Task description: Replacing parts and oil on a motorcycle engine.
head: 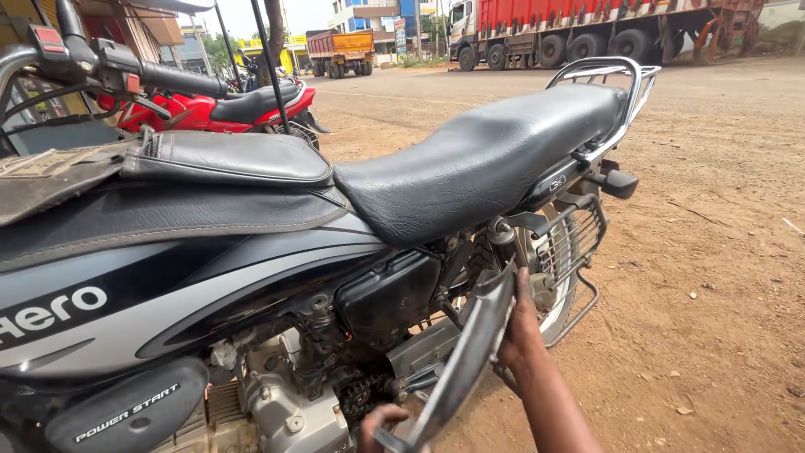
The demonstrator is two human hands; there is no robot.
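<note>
Both hands [521,323] gripping chain cover [465,365]

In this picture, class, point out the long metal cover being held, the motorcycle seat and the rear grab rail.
metal cover [470,356]: head view, middle of its shiny curved face.
motorcycle seat [478,164]: head view, centre of the black cushion.
rear grab rail [616,71]: head view, top chrome bar.

Only labels here: white lettering on the black tank panel [50,315], far left of the fingers [521,294]. Another white label sits on the dark side cover [126,413], left of the lower fingers [381,418]. Small emblem [557,185] above them, under the seat.
</note>
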